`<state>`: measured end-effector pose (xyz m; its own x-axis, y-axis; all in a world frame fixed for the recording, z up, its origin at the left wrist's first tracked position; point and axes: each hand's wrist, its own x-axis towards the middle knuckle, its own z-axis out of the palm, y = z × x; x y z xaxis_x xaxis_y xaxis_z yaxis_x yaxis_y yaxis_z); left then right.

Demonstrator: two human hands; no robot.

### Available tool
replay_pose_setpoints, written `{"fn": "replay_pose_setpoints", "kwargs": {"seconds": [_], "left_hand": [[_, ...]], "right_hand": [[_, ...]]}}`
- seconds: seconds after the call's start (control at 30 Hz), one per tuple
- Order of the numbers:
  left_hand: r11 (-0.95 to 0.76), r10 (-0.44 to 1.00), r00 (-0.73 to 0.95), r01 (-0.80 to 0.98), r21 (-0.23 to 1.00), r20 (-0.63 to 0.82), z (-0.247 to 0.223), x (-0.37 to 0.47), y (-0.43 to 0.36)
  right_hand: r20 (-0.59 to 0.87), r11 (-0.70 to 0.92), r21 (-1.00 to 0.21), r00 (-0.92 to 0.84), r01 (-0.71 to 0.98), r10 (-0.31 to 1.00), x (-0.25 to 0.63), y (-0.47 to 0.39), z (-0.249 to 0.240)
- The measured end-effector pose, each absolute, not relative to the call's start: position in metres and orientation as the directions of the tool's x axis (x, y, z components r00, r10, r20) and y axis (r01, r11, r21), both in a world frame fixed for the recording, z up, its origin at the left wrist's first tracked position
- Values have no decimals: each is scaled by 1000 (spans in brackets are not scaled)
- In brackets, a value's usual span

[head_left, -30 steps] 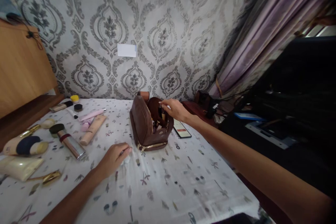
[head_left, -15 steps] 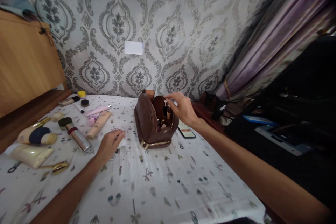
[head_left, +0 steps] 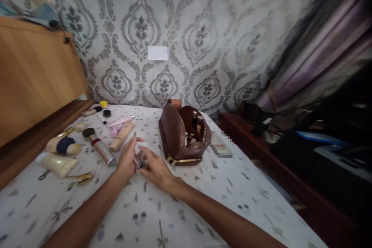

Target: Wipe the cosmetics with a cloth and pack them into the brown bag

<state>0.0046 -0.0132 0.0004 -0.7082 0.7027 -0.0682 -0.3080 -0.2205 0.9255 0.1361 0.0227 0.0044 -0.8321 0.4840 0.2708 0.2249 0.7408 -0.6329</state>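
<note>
Small whitish item [head_left: 140, 155] is between the hands, low over the tabletop [head_left: 177, 217], left of the brown bag [head_left: 173, 131]. Blurred, can't ID it. Left hand [head_left: 128, 157]: grip closed, fingers curled on the item. Right hand [head_left: 158, 170]: thumb and index parted at its right side; blur hides whether that grip pinches it.

Diff vs earlier: right hand was at the bag's mouth, now it's over with the left. View has swung a bit. Bag still unzipped and upright, dark bottle [head_left: 194, 118] and gold-toned bottle [head_left: 199, 124] standing inside. Phone right of the bag now pixelated.

Labels: marks on the peach tube [head_left: 122, 137] and navy-banded bottle [head_left: 64, 145], too blurred to read.

Surface: white printed cloth. Left group has those two plus metallic bottle [head_left: 101, 149], cream tube [head_left: 59, 164], pink tube [head_left: 121, 121], yellow lid [head_left: 103, 104].

Room: grey damask wallpaper [head_left: 200, 35] with white rectangle [head_left: 157, 52], wood cabinet [head_left: 37, 69] left, purple curtain [head_left: 319, 50] right.
</note>
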Motion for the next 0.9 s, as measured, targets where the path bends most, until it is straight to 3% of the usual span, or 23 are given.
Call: {"fn": "replay_pose_setpoints", "kwargs": {"seconds": [0.07, 0.23, 0.47, 0.67, 0.9], "left_hand": [[-260, 747, -649, -483, 836, -143, 1, 8, -11], [-313, 739, -668, -455, 833, -87, -3, 7, -6], [-247, 872, -475, -639, 728, -122, -10, 11, -5], [-276, 790, -595, -561, 780, -148, -18, 5, 0], [-315, 745, -651, -537, 782, -147, -15, -4, 1]], "right_hand": [[257, 675, -704, -806, 220, 532, 128, 22, -9], [295, 519, -850, -734, 91, 612, 115, 43, -21], [242, 295, -955, -633, -22, 735, 109, 68, -20], [170, 188, -981, -633, -38, 755, 105, 61, -19], [279, 330, -943, -634, -38, 722, 85, 52, 6]]}}
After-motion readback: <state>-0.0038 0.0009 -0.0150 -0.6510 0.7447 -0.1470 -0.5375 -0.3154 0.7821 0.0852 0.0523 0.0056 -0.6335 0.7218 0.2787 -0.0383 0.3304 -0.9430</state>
